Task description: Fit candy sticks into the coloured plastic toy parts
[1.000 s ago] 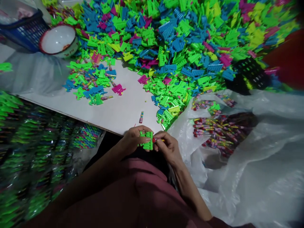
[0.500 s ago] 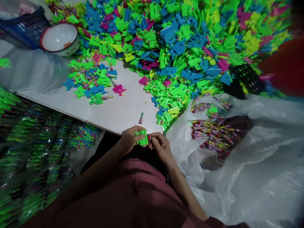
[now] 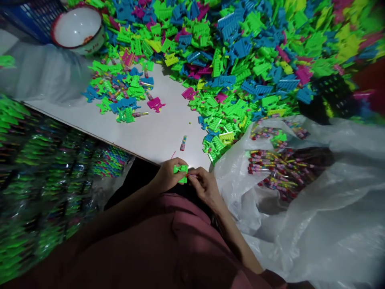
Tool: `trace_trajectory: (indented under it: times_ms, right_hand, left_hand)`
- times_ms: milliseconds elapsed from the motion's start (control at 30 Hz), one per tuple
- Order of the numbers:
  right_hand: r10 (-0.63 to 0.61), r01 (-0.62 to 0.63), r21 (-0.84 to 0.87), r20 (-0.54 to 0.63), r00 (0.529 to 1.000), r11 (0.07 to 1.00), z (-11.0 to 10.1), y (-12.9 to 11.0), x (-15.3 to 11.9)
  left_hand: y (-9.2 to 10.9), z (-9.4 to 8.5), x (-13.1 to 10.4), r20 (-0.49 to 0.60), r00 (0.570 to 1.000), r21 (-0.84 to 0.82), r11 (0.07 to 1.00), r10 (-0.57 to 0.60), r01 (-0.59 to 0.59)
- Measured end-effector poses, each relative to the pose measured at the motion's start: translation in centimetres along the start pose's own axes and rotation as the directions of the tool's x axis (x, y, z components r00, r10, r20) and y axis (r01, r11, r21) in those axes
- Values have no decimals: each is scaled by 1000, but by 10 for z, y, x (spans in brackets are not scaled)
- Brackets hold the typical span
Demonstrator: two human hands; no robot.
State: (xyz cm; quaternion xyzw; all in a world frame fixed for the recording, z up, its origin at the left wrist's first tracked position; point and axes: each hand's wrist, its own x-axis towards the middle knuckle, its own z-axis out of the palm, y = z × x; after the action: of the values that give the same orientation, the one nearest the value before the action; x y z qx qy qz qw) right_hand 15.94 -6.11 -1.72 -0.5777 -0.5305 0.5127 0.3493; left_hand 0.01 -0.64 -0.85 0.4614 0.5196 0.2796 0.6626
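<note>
Between the thumb and fingers of my left hand (image 3: 168, 175) is a green plastic toy piece (image 3: 181, 173), held just past the table's near edge. My right hand (image 3: 206, 184) pinches a small pink tube with a red end (image 3: 191, 175), its tip against the right side of the green piece; fingers partly cover it. On the white table (image 3: 150, 136) in front of my hands lies a single small candy tube (image 3: 183, 143) with coloured bits inside. A thin red strip (image 3: 173, 154) rests near my left fingers.
A large heap of green, blue, pink and yellow plastic pieces (image 3: 228, 72) covers the back. A smaller pile (image 3: 123, 94) sits left, near an enamel bowl (image 3: 78, 30) and blue basket (image 3: 33, 20). At right, a plastic bag (image 3: 300, 237) holds many tubes (image 3: 276, 168). Packed goods (image 3: 51, 188) lie lower left.
The view has shifted slightly, so the table things sit a little further right and higher. More of the pink tube shows between my right fingers, still at the green piece's side.
</note>
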Motion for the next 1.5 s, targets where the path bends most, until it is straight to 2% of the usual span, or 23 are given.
trace_trajectory:
  times_ms: [100,200,267,333,367,400,433,467,500,533,567,633,733,800,867,933,1000,1133,1200,1267,1333,1367,1500]
  right_hand:
    - [-21,21,-29,-12,1000,999,6,0,-2]
    - [-65,65,-59,-9,998,996,3,-11,7]
    - [-131,127,-133,-24,991,983,-4,-21,23]
    - [-240,219,-293,-37,970,931,-12,-30,44]
    - [-292,261,-413,-15,956,873,-15,-33,55]
    - [-332,296,-543,34,943,785,-17,-36,66]
    - [-347,327,-662,106,932,675,-17,-37,76]
    - [-337,351,-753,182,924,557,-16,-38,85]
    - [-312,368,-813,243,918,451,-13,-38,91]
    - [-286,377,-849,283,916,369,-10,-38,96]
    - [-268,379,-871,302,915,312,-6,-37,100]
    - [-249,362,-896,300,921,256,2,-35,104]
    - [-257,337,-908,274,927,250,9,-34,105]
    - [-276,331,-886,246,929,325,8,-35,104]
    - [-303,308,-794,164,939,524,2,-36,101]
    - [-293,247,-604,24,956,758,-9,-36,97]
    - [-232,176,-400,-95,968,899,-23,-35,94]
    - [-113,87,-130,-207,972,988,-43,-32,99]
    - [-76,64,-47,-299,951,997,-42,-34,105]
    - [-56,53,-17,-378,924,998,-35,-38,111]
    - [-51,53,-7,-403,914,999,-26,-43,116]
    - [-58,61,-6,-398,916,998,-21,-46,118]
    - [-111,121,10,-328,938,993,-13,-53,116]
  left_hand:
    - [0,0,-1,-20,1000,61,998,14,-13]
    - [10,-8,3,51,998,-10,999,-31,31]
    - [26,-28,10,38,999,-48,998,-36,38]
    - [50,-60,20,-154,988,-1,1000,6,-7]
    - [65,-78,26,-303,950,90,995,71,-45]
    - [80,-96,33,-459,872,234,970,173,-69]
    - [95,-110,41,-560,764,423,904,321,-70]
    - [109,-120,50,-581,668,592,805,464,-44]
    - [120,-123,61,-527,625,723,690,576,-27]
    - [129,-120,74,-434,635,807,589,639,-41]
    - [134,-111,90,-326,684,850,519,653,-90]
    - [137,-80,126,-123,786,849,474,606,-233]
    - [131,-27,179,18,842,826,466,539,-316]
    - [123,-4,203,47,862,813,481,505,-326]
    - [115,4,215,52,862,797,499,504,-340]
    - [108,-3,219,47,848,776,516,528,-364]
    - [104,-17,218,20,833,757,536,552,-374]
    - [99,-49,205,-149,799,718,619,583,-318]
    - [91,-55,187,-324,809,513,809,491,-285]
    - [79,-52,161,-415,871,122,964,264,-235]
    - [68,-40,133,-342,936,-215,964,77,-158]
    - [64,-33,120,-283,958,-315,940,42,-134]
    - [64,-13,89,-76,992,-423,898,99,-122]
